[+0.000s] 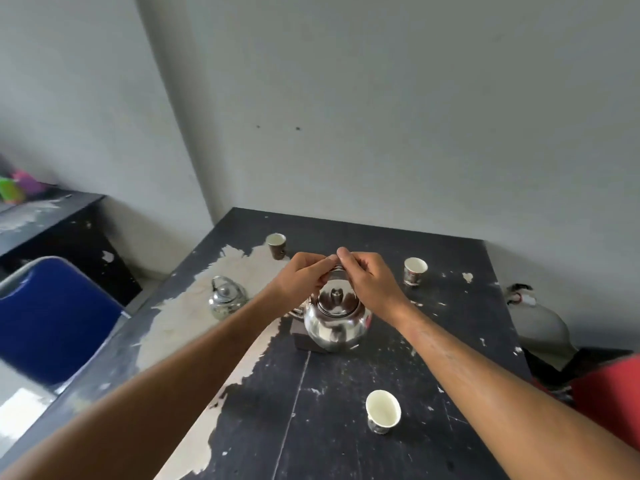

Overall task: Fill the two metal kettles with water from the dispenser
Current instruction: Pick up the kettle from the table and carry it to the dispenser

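Head view: left hand (304,275) and right hand (369,278) both grip the kettle (337,323) handle over the table (346,427).

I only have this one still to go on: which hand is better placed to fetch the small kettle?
Probably the left hand: the small kettle stands on its side, and the right hand would have to cross the big kettle both hold.

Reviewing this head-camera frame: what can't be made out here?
- Large kettle handle top: hidden by left hand and right hand.
- Water level in both kettles: lids on, including small kettle.
- Water dispenser: none identifiable.
- Colourful items at left edge: blurred, cut off.
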Action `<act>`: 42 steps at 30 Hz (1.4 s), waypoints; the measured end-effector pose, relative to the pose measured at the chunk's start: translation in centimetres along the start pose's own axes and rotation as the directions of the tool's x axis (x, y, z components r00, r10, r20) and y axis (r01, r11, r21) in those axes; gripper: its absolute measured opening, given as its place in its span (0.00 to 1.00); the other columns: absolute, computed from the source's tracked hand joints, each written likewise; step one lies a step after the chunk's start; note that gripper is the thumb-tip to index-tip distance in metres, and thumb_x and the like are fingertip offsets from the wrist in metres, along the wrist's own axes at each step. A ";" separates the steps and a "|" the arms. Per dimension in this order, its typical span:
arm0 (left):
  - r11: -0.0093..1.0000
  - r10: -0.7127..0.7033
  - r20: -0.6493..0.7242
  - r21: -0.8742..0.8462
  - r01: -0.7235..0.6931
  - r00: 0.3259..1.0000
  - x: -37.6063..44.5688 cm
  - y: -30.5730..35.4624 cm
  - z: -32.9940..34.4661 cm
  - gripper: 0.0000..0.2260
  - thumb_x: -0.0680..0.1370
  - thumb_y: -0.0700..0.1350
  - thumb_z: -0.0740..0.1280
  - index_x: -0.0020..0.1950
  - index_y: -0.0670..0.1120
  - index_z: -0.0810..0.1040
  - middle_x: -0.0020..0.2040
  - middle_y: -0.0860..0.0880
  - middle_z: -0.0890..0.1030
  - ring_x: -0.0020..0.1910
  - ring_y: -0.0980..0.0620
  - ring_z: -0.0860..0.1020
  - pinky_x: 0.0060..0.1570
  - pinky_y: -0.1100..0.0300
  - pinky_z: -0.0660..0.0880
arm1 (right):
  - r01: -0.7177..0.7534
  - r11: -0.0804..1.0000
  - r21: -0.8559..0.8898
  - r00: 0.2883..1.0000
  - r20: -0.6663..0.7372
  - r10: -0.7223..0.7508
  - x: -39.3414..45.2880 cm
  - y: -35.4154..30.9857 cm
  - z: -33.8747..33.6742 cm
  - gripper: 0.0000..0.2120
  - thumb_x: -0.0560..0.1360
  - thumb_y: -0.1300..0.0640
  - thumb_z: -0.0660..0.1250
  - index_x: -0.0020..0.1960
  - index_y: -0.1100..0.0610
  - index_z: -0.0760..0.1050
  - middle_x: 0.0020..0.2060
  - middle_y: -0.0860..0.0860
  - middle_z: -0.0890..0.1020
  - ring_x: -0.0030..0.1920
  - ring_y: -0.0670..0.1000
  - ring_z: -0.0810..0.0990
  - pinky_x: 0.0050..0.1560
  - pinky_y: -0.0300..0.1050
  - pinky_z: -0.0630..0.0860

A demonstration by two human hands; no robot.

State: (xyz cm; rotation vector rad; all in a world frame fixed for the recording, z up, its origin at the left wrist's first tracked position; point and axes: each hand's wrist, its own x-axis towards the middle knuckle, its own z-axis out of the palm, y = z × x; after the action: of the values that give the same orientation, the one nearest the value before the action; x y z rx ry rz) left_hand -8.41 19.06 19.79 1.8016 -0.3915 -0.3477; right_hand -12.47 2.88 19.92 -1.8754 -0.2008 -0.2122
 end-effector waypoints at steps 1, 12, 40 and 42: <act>1.000 -0.003 -0.024 -0.009 0.003 1.000 -1.3 0.2 -1.5 0.21 0.87 0.46 0.62 0.34 0.43 0.73 0.29 0.50 0.67 0.28 0.55 0.65 0.32 0.62 0.65 | 0.014 1.000 0.011 1.000 0.024 -0.015 0.0 -1.1 1.4 0.27 0.85 0.49 0.59 0.27 0.50 0.74 0.22 0.46 0.65 0.25 0.45 0.64 0.33 0.38 0.66; 0.999 -0.050 -0.245 -0.023 0.046 0.968 -16.2 0.0 -17.7 0.17 0.87 0.46 0.62 0.42 0.38 0.75 0.30 0.47 0.66 0.27 0.52 0.63 0.28 0.61 0.61 | 0.077 0.988 0.136 0.965 0.239 -0.108 0.0 -11.3 19.5 0.26 0.85 0.51 0.59 0.27 0.51 0.65 0.21 0.43 0.65 0.24 0.43 0.63 0.31 0.39 0.64; 0.995 -0.091 -0.629 -0.034 0.089 0.772 -49.6 -10.0 -60.0 0.16 0.72 0.46 0.59 0.24 0.52 0.64 0.25 0.55 0.62 0.26 0.55 0.57 0.27 0.62 0.54 | 0.004 0.923 0.385 0.717 0.642 -0.271 -1.3 -30.2 72.2 0.21 0.78 0.58 0.58 0.26 0.50 0.63 0.22 0.48 0.63 0.23 0.45 0.59 0.25 0.38 0.59; 0.995 -0.098 -0.639 -0.038 0.097 0.763 -50.5 -11.2 -63.0 0.14 0.72 0.45 0.59 0.25 0.51 0.63 0.26 0.55 0.62 0.26 0.55 0.56 0.28 0.60 0.53 | -0.006 0.916 0.401 0.693 0.662 -0.285 -0.4 -30.9 75.7 0.18 0.75 0.57 0.57 0.26 0.51 0.62 0.23 0.49 0.62 0.24 0.45 0.58 0.25 0.37 0.58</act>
State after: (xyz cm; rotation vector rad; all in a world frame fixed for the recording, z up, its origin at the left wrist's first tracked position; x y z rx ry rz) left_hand -25.77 98.43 26.79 1.8175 0.1933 0.2134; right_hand -16.90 84.35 25.14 -1.4638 -0.8695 0.4516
